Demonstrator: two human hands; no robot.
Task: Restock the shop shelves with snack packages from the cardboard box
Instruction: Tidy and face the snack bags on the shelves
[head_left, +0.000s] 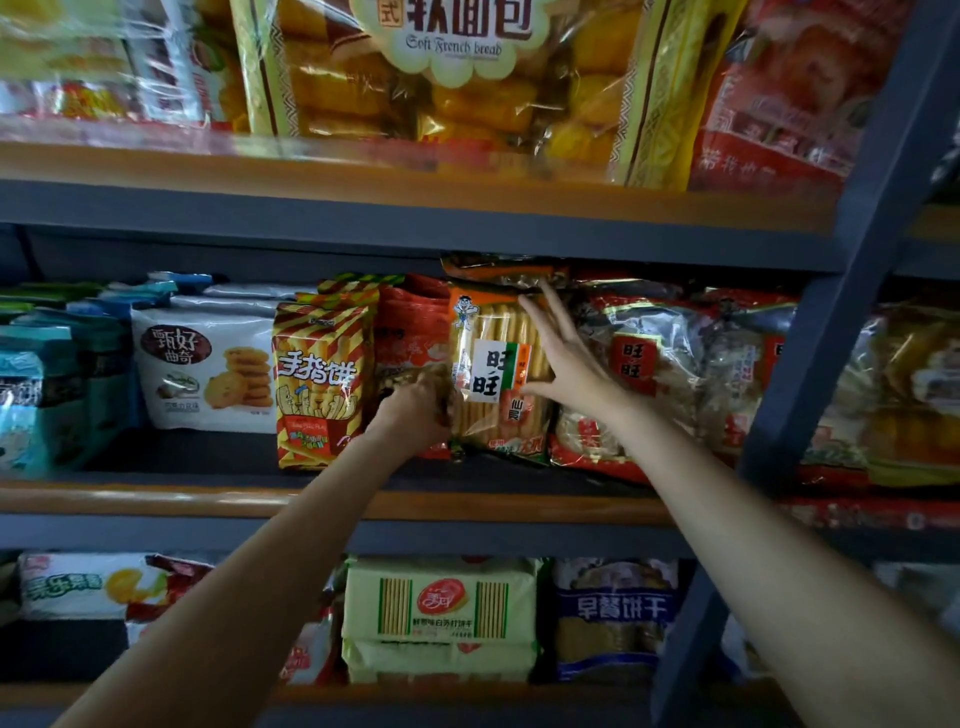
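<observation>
Right hand (566, 364): fingers (540, 317) straight and spread wide, laid flat against the right front face of the rice cracker package (498, 374), thumb along its lower right edge. It presses or steadies; it does not curl round the pack.

Left hand (415, 408): fingers curled at the package's lower left edge, where it meets the red bag (410, 332) next to it. The fingertips are hidden behind the wrapping, so whether they pinch the package itself or only push into the gap cannot be told.

The package stands nearly upright on the middle shelf (208, 499), slightly tilted, its base at or just above the shelf board. It sits between the two hands, wedged between the red bag on its left and the clear-wrapped red-label packs (639, 364) on its right. Its top reaches close under the shelf above.

Judgement on progress: this pack is all but seated in its slot; what remains for it appears to be a final push back and squaring with its neighbours. The middle shelf reads as densely filled across the row, including the striped finger-biscuit bag (322, 374) and the white cookie bag (208, 369). The upper and lower shelves also carry stock.

The cardboard box is out of view, so the remaining quantity cannot be assessed.
</observation>
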